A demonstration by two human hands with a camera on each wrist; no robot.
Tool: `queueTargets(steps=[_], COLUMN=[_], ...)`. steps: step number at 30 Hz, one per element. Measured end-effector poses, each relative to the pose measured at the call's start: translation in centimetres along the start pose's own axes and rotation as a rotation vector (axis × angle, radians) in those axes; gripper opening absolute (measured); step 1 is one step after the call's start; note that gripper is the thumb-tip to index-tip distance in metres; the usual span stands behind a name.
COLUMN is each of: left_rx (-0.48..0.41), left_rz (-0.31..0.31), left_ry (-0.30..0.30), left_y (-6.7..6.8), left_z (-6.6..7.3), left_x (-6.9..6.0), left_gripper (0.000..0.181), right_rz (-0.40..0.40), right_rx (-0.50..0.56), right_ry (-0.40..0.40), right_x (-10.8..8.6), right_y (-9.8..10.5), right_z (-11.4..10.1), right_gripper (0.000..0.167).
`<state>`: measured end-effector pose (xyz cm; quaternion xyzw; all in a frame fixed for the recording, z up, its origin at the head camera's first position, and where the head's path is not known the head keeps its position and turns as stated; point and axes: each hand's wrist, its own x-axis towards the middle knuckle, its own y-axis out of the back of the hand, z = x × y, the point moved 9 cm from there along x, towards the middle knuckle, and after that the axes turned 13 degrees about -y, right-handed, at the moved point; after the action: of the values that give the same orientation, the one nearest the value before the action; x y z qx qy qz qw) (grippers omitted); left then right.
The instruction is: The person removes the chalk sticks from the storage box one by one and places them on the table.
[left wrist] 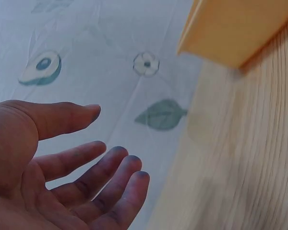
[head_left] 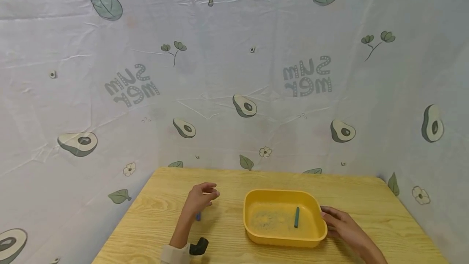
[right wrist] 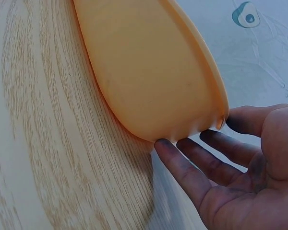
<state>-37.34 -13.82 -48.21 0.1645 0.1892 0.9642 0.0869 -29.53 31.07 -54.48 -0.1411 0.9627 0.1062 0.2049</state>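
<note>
A yellow rectangular plastic tray stands on the wooden table, with bluish-grey dusty smears on its floor. Inside it, toward the right, lies a short teal stick that looks like chalk. My right hand holds the tray's right end, thumb at the rim and fingertips against the outer wall. Left of the tray my left hand hovers with fingers loosely bent and nothing in them. Below that hand a small blue stick is partly hidden by the wrist. Dark smudges mark the fingertips.
The pale wood table runs back to a hanging whitish sheet printed with avocados, leaves and flowers. More sheet borders the table on both sides. A black piece sits at my left sleeve cuff.
</note>
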Motion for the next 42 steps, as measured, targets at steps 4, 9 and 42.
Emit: queueTargets(steps=[4, 9, 42], left_rx=[-0.017, -0.034, -0.261], left_rz=[-0.042, -0.080, -0.258], left_ry=[-0.024, -0.055, 0.201], left_y=[-2.6, -5.4, -15.7], left_z=[1.6, 3.6, 4.2], left_x=[0.7, 1.9, 4.7], left_gripper=[0.043, 0.041, 0.022], right_rz=[0.003, -0.011, 0.018], right_rx=[0.002, 0.000, -0.022], right_ry=[0.007, 0.019, 0.033], right_x=[-0.1, -0.2, 0.0], right_y=[-0.2, -0.2, -0.1], right_z=[0.1, -0.1, -0.4], right_gripper=[0.077, 0.078, 0.076])
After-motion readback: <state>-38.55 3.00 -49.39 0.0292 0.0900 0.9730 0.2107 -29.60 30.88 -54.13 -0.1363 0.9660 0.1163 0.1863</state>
